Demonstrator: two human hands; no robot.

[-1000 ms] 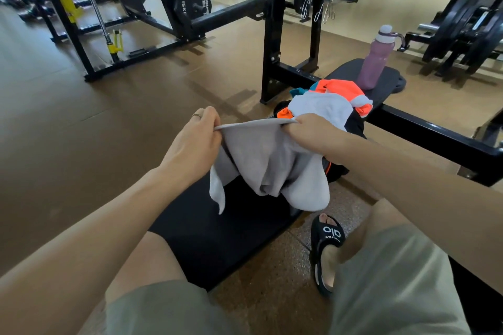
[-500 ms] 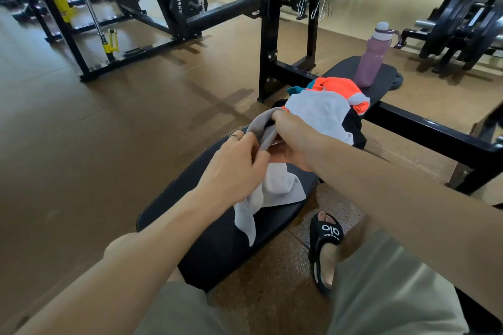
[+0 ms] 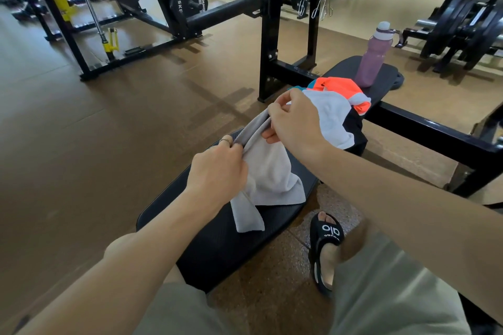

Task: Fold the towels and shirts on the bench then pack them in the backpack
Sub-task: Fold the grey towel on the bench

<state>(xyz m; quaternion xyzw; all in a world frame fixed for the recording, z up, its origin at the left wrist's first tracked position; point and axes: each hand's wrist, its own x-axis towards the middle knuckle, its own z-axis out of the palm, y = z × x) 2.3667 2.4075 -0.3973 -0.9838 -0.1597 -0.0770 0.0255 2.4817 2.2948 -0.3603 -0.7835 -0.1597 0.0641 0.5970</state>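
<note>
Head camera: both hands are up over the black bench, close together, each pinching the same edge of a pale grey towel. The left hand grips lower, the right hand higher. The towel's tail drapes onto the pad. Beyond lie a white and orange clothes pile and a purple bottle.
</note>
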